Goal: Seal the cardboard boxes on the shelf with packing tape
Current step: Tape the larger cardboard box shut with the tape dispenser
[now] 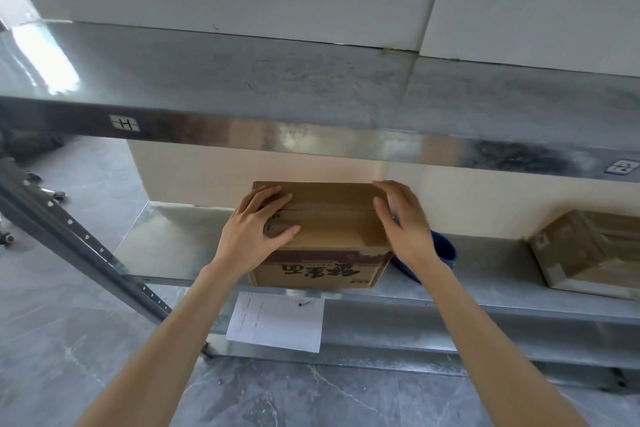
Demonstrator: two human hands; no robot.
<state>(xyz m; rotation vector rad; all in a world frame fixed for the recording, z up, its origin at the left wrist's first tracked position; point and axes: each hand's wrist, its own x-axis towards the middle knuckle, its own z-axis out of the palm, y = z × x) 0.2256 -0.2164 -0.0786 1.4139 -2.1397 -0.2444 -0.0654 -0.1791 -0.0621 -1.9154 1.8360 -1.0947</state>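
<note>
Head view shows your left hand lying flat on the left part of the lid of a brown corrugated cardboard box, fingers straight and spread, thumb out toward the middle. Your right hand stands on edge at the box's right end, palm turned inward, fingers loosely bent and reaching to the rear right corner. Neither hand grips anything, and the two are apart with most of the lid bare between them.

The box's top flaps are down and meet in a thin seam that runs left to right across the middle. A paler, slightly glossy band lies along that seam; you cannot tell from here whether it is tape. The front face carries a dark red-brown stripe under the top edge and large dark printed characters that read upside down to you.

The box sits at the front edge of the middle grey metal shelf. Just beside it, partly hidden by your right wrist, is a dark blue rounded object. Well apart at the far right lies a second cardboard box with shiny film over it. A white printed sheet of paper hangs below the shelf's front edge.
</note>
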